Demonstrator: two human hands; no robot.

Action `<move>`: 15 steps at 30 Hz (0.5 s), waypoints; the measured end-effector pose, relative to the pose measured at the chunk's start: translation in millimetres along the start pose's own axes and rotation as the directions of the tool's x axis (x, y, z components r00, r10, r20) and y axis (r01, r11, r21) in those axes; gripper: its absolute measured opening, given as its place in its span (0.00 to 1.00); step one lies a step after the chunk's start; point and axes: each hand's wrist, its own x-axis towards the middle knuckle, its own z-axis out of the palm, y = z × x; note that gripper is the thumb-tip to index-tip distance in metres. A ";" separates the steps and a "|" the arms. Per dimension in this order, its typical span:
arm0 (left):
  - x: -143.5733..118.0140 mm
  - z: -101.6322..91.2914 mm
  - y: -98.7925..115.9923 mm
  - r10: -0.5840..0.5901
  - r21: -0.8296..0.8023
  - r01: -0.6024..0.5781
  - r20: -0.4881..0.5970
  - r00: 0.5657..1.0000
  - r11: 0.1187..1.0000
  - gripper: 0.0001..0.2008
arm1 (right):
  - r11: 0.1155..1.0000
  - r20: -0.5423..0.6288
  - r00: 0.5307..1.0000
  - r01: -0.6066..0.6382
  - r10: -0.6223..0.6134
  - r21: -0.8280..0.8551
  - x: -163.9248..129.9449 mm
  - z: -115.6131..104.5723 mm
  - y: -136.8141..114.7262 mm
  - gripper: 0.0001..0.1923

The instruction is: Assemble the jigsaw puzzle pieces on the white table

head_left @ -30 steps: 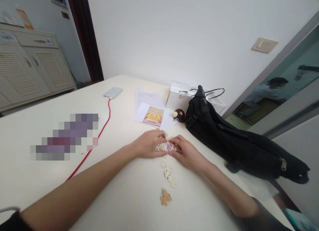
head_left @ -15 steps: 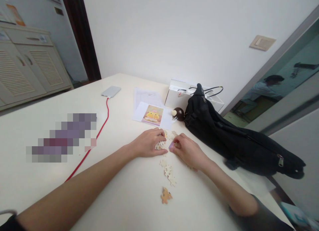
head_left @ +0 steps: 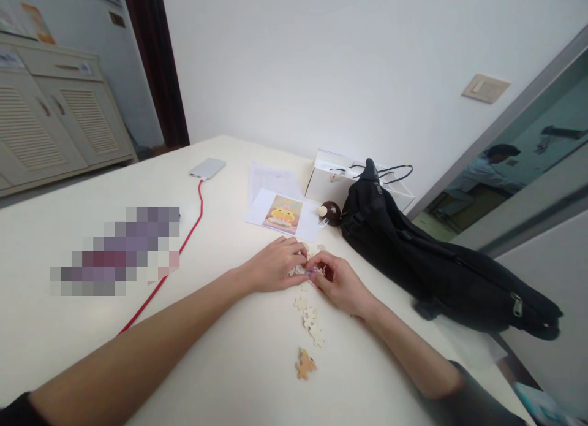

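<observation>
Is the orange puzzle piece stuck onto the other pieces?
No, the small orange puzzle piece lies alone on the white table, apart from the row of pale puzzle pieces.

Your worktop (head_left: pixel 239 365) looked smooth, matt, cream laminate. Puzzle pieces (head_left: pixel 310 319) under your hands appeared flat card or thin wood, pale, matt; one loose piece (head_left: pixel 304 363) showed tan printed face. Your bag (head_left: pixel 436 260) was black woven cloth, dull, with metal zip pull. Picture sheet (head_left: pixel 281 214) was paper, colour print, slight sheen. Box (head_left: pixel 331 174) looked like white glossy card. Cable (head_left: pixel 184 248) was red, smooth plastic sheath. Device (head_left: pixel 207 168) showed silver, satin metal-like shell. Cabinet (head_left: pixel 55 125) looked painted wood, louvred, matt.
</observation>
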 end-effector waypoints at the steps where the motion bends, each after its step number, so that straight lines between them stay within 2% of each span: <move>1: 0.2 0.1 0.7 0.003 -0.009 -0.003 0.002 1.000 1.000 0.08 | 0.997 0.010 1.000 -0.025 0.024 0.072 0.1 1.2 0.8 0.02; 4: 0.9 -0.4 3.0 0.003 -0.023 -0.003 0.014 1.000 1.000 0.05 | 0.943 0.042 0.997 -0.078 0.068 0.324 1.6 2.2 5.6 0.08; 6: 1.4 -0.9 4.2 -0.009 -0.038 0.010 0.017 1.000 0.999 0.05 | 0.917 -0.007 0.997 -0.073 0.082 0.392 3.4 0.3 10.5 0.11; 8: 1.7 -0.9 4.6 -0.032 -0.055 0.033 0.012 0.999 0.998 0.05 | 0.942 -0.102 0.990 -0.058 0.097 0.331 4.5 -2.9 14.7 0.12; 11: 1.6 0.9 3.9 -0.058 -0.076 0.056 -0.026 0.998 0.996 0.06 | 0.993 -0.203 0.978 -0.029 0.052 0.115 3.3 -6.6 14.8 0.13; 15: 1.4 3.6 1.5 -0.065 -0.103 0.056 -0.083 0.994 0.993 0.07 | 0.996 -0.103 0.992 0.069 -0.074 -0.049 -0.4 -6.0 7.2 0.10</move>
